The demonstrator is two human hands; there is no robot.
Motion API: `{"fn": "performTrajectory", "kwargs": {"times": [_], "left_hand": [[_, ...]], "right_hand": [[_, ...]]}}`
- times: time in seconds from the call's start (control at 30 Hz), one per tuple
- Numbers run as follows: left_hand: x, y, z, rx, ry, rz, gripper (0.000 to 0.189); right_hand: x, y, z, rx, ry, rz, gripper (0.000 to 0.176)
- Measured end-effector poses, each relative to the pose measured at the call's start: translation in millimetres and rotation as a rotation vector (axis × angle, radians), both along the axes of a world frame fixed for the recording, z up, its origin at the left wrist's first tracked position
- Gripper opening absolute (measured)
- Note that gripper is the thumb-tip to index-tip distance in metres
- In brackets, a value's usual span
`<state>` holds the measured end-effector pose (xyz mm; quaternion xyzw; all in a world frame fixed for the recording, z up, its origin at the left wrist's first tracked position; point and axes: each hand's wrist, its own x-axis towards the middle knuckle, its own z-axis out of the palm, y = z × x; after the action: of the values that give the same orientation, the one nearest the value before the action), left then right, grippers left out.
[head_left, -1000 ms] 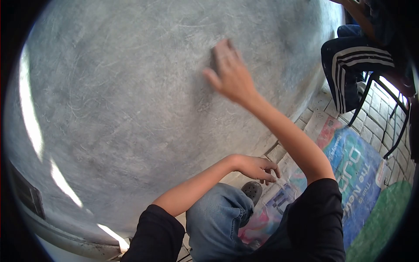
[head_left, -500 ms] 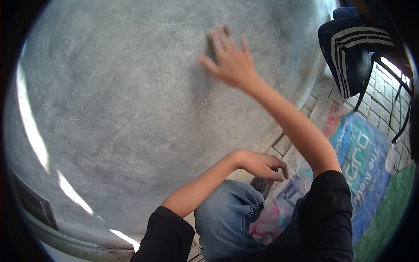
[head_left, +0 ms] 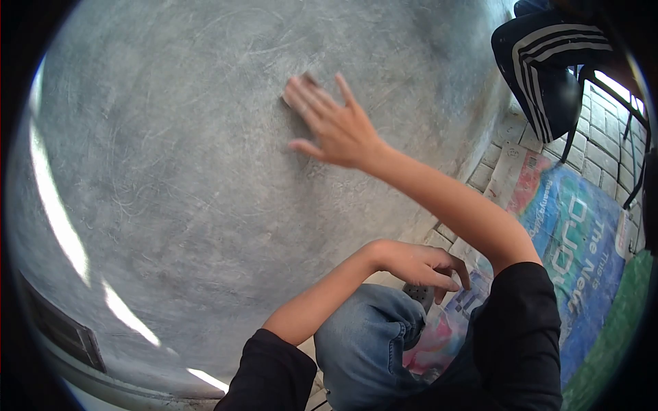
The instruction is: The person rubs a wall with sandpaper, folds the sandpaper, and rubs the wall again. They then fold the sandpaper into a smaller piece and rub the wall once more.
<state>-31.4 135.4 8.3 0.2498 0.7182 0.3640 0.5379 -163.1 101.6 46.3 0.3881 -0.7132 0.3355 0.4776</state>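
High on the grey wall (head_left: 205,164), my right hand (head_left: 336,127) presses with its palm side toward the surface, thumb and little finger spread. A small dark brown piece that looks like sandpaper (head_left: 310,79) pokes out past its fingertips; most of it is hidden under the fingers. My left hand (head_left: 428,264) hangs loosely from a bent wrist beside my jeans-covered knee (head_left: 363,315). Its fingers are slightly curled and apart, and I see nothing in them.
A printed banner (head_left: 569,253) covers part of the brick-paved floor (head_left: 596,147) at right. Another person's leg in dark striped trousers (head_left: 541,75) is at the upper right, by a dark metal chair (head_left: 634,127). A framed dark opening (head_left: 62,322) sits low at left.
My right hand has moved down and left along the wall with the dark piece under its fingers. The left hand hangs near the knee as before, shifted slightly right in view.
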Motion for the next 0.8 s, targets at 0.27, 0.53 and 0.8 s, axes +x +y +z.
{"fn": "performTrajectory", "kwargs": {"times": [0.27, 0.53, 0.8], "left_hand": [[-3, -6, -1, -0.023, 0.028, 0.002, 0.038], [-5, 1, 7, 0.003, 0.078, 0.052, 0.037], [-5, 3, 8, -0.027, 0.055, 0.035, 0.036]], "right_hand": [[-8, 8, 6, -0.031, -0.053, -0.126, 0.081], [-19, 13, 9, -0.039, -0.054, -0.143, 0.083], [-3, 9, 10, 0.004, -0.058, -0.143, 0.078]]}}
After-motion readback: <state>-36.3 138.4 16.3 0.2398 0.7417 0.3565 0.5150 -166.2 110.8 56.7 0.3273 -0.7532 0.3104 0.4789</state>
